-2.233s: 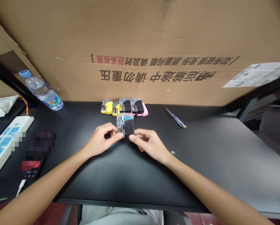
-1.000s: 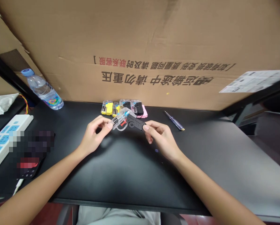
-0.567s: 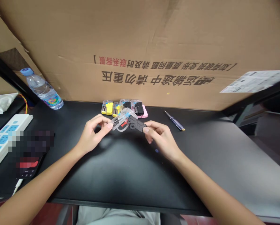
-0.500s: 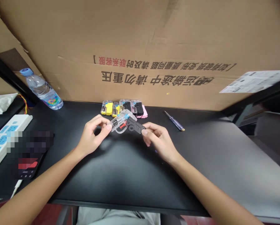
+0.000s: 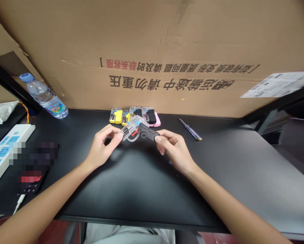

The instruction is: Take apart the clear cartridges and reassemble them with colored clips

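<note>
A small toy water gun (image 5: 139, 129) with a clear body, red trigger and black grip is held above the black table (image 5: 131, 189). My left hand (image 5: 105, 144) pinches its clear muzzle end between thumb and fingers. At the other end, my right hand (image 5: 176, 149) is closed on the tip of the black grip. Behind it, several more folded toy guns lie in a row against the cardboard, among them a yellow one (image 5: 118, 117), a black one (image 5: 151, 116) and a pink piece (image 5: 157, 120).
A screwdriver (image 5: 190, 129) lies right of the toys. On the left are a water bottle (image 5: 46, 96) leaning by the cardboard (image 5: 152, 40), a white power strip (image 5: 8, 149) and a phone (image 5: 37, 169) with a cable. A dark post (image 5: 274, 105) stands at the right.
The toy gun and both hands have risen slightly in the view, and the grip end has shifted a little to the right. Both hands keep their hold.
</note>
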`<state>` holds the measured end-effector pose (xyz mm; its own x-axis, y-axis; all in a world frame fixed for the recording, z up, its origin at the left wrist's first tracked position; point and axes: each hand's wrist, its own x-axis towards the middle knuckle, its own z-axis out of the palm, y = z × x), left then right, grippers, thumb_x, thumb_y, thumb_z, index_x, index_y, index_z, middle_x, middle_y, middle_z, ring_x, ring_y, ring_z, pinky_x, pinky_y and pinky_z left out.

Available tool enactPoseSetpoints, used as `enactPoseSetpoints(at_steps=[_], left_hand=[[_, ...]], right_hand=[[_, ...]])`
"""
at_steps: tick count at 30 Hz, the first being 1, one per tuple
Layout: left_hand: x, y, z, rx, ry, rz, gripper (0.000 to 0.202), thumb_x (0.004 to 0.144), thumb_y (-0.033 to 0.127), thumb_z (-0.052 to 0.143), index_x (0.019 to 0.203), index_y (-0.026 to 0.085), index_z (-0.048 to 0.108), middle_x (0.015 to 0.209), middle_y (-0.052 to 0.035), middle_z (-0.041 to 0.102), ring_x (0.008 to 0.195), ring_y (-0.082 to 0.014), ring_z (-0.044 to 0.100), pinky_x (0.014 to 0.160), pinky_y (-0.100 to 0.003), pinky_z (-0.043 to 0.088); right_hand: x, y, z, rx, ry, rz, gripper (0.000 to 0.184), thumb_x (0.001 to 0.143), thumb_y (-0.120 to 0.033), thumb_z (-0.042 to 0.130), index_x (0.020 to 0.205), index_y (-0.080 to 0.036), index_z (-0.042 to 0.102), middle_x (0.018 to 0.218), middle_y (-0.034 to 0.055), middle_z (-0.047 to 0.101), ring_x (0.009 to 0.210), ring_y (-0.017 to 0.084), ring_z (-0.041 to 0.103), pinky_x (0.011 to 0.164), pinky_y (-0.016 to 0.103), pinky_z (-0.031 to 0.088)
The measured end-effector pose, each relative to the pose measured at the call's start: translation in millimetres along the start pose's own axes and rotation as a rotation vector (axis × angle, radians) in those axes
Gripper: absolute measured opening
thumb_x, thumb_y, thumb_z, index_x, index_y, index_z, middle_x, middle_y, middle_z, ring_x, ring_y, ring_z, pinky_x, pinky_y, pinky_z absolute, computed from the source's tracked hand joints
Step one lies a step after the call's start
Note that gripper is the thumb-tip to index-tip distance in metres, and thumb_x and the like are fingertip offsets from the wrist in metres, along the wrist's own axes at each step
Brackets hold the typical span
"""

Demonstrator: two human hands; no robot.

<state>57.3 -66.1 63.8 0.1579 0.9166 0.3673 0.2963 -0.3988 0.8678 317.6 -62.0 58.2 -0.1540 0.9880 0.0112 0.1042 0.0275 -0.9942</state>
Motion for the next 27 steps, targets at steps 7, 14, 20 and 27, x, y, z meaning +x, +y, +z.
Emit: enactPoseSetpoints(at_steps=[7, 14, 20, 27], left_hand=[[-2, 5, 5.3, 0.080, -0.165, 0.045, 0.017, 0.099, 0.030, 0.068, 0.086, 0.019, 0.071, 0.083, -0.0008, 0.066, 0.078, -0.0160, 0.060, 0.074, -0.029, 0.043], [-2, 3, 2.9, 0.092, -0.107, 0.044, 0.017, 0.100, 0.030, 0.066, 0.088, 0.019, 0.073, 0.083, -0.0010, 0.068, 0.078, -0.0159, 0.059, 0.072, -0.030, 0.041], [0, 4, 0.7, 0.053, -0.063, 0.071, 0.016, 0.100, 0.029, 0.067, 0.090, 0.020, 0.074, 0.086, -0.0014, 0.069, 0.080, -0.0159, 0.059, 0.072, -0.030, 0.042], [-3, 1, 4.1, 0.077, -0.165, 0.077, 0.012, 0.098, 0.029, 0.070, 0.093, 0.020, 0.074, 0.087, -0.0018, 0.070, 0.082, -0.0166, 0.061, 0.074, -0.030, 0.044]], right_hand=[[-4, 0, 7, -0.044, -0.139, 0.027, 0.037, 0.089, -0.055, 0.079, 0.087, -0.020, 0.067, 0.057, -0.0058, 0.053, 0.051, 0.012, 0.047, 0.056, 0.028, 0.037], [-6, 3, 10, -0.003, -0.098, 0.036, 0.037, 0.088, -0.054, 0.080, 0.094, -0.019, 0.069, 0.058, -0.0061, 0.053, 0.051, 0.012, 0.046, 0.055, 0.028, 0.037], [-5, 6, 5, 0.064, 0.033, -0.057, 0.036, 0.091, -0.055, 0.077, 0.097, -0.020, 0.070, 0.056, -0.0067, 0.051, 0.049, 0.012, 0.043, 0.054, 0.029, 0.036], [-8, 3, 11, -0.012, -0.137, 0.045, 0.039, 0.086, -0.055, 0.082, 0.092, -0.020, 0.068, 0.057, -0.0063, 0.052, 0.049, 0.012, 0.045, 0.053, 0.028, 0.036]])
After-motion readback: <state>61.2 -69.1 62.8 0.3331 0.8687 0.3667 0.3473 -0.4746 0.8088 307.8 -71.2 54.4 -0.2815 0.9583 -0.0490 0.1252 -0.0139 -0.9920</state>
